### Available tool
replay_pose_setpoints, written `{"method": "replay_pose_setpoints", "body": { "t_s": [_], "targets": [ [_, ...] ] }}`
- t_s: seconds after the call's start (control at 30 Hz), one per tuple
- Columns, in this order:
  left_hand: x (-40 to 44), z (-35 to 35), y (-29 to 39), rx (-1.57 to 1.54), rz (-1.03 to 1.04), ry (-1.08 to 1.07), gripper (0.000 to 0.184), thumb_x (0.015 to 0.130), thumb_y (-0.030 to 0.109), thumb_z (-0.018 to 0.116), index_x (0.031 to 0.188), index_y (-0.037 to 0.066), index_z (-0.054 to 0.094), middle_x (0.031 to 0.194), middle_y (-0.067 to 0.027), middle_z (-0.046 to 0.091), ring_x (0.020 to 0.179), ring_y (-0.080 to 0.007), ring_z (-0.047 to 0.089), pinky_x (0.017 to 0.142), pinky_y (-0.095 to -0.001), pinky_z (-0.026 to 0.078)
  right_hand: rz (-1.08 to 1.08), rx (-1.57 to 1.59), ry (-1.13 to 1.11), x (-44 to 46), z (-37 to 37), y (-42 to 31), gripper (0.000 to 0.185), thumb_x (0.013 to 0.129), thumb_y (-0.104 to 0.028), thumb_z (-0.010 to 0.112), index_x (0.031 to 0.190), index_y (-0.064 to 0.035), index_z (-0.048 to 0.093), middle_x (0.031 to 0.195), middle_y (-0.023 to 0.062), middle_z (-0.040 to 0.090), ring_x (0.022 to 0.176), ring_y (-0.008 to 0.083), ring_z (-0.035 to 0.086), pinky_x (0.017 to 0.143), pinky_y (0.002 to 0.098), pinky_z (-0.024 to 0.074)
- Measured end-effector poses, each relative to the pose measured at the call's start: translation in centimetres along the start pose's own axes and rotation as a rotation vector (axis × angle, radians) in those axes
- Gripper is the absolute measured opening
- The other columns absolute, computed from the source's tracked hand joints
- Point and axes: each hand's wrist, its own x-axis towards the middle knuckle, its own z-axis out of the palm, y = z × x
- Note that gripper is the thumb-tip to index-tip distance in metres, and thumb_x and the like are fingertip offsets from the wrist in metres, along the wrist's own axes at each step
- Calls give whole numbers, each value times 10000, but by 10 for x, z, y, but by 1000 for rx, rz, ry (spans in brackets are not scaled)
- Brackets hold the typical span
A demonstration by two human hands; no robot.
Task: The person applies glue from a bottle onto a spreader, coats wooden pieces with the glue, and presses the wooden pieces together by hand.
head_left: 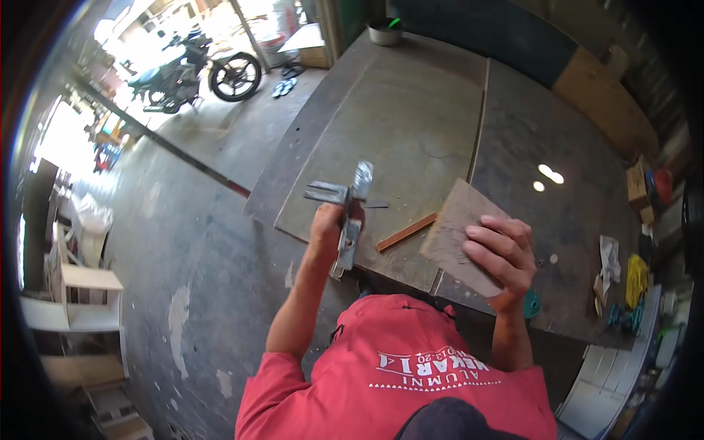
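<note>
My left hand (327, 226) is wrapped around a silver-grey metal tool (353, 233) with a long narrow body and two flat prongs jutting left. Its exact kind is hard to make out. In my right hand (506, 253) is a flat, roughly square wooden board (458, 231), held tilted above the table, fingers over its face and thumb hidden. A reddish-brown wooden strip (408, 232) lies on the table, its right end beside the board's edge. Near the tool, a small dark flat piece (377, 204) rests on the tabletop.
The large worktable (411, 125) has a raised seam down its middle. A bowl (385, 32) with something green stands at its far edge. At right lie a yellow bundle (636, 281) and a white cloth (609, 258). A motorcycle (194, 73) stands beyond; shelving (92, 297) is at left.
</note>
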Motion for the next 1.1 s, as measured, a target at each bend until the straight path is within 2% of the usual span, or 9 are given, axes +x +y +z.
{"method": "replay_pose_setpoints", "body": {
  "t_s": [0.1,0.33,0.4,0.53,0.73,0.87,0.97,1.07,1.1],
  "targets": [
    [-55,32,-6,-135,-3,-66,445,1062,485,516,815,115,512,600,6,425,524,-152,423,494,-323,315,-205,-32,-148,2,2,11,265,821,-224,774,1085,-221,801,1147,-30,774,1102,236,685,930,401,467],
    [-148,80,-2,44,-128,468,379,1049,443,576,839,127,575,656,28,487,547,-106,441,496,-274,329,-405,254,-234,-10,20,19,284,812,-254,778,1095,-244,791,1156,-47,764,1080,214,677,907,389,467],
    [-171,75,-9,92,-180,422,269,1084,306,537,1084,62,648,828,-7,621,714,-104,565,675,-256,451,-417,313,-260,-12,22,14,284,810,-255,779,1094,-241,791,1156,-46,762,1076,211,677,900,386,468],
    [-193,104,4,182,-196,603,286,1072,287,532,946,58,647,791,10,602,707,-102,530,668,-264,417,-426,389,-310,-18,20,2,288,802,-256,778,1089,-226,789,1154,-39,757,1066,207,676,891,380,472],
    [-213,73,1,150,-120,346,328,1065,259,562,818,55,630,721,-10,583,645,-101,525,584,-284,393,-433,335,-324,-18,14,-24,287,798,-246,765,1082,-210,789,1155,-32,754,1061,207,674,896,377,475],
    [-226,44,5,157,-140,391,281,1052,236,604,850,44,640,732,-25,585,640,-120,538,576,-305,404,-460,245,-362,-13,19,-50,276,804,-236,753,1076,-211,788,1151,-34,755,1061,204,675,890,378,475],
    [-244,0,3,563,52,212,247,1047,206,630,876,28,645,749,-26,591,642,-140,552,579,-336,425,-453,189,-328,-14,29,-81,272,807,-232,746,1075,-217,787,1154,-37,753,1069,200,673,892,376,475],
    [-251,-30,12,258,-74,129,206,1044,180,647,916,18,653,785,-41,615,658,-154,573,574,-353,435,-457,147,-329,-12,49,-111,268,812,-230,740,1075,-224,788,1146,-38,755,1065,200,677,891,375,478],
    [-255,-37,17,439,1,94,253,1057,201,622,883,20,655,751,-38,604,633,-148,560,554,-348,422,-460,135,-335,-10,54,-121,268,812,-230,740,1075,-224,788,1146,-38,755,1065,200,677,891,375,478]
  ]
}}
